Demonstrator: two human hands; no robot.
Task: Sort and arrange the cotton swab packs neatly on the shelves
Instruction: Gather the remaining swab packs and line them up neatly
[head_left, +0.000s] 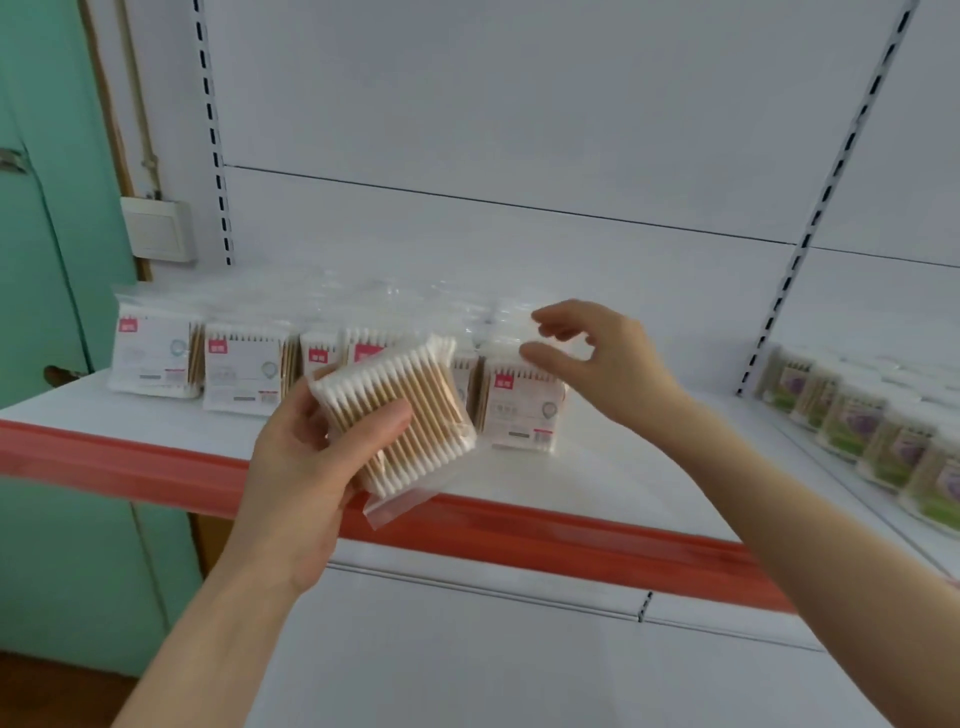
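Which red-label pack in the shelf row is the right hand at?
The rightmost pack of the row: the right hand is at its clear top flap, while the others stand farther left.

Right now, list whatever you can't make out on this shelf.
Head view only:
Middle packs of the row: partly hidden by the held pack in the left hand.
Label print on the leftmost pack: too small and blurred.
Purple-and-green packs: blurred, cut off by the right edge.
Whether the right hand grips the rightmost pack: clear plastic, motion blur.
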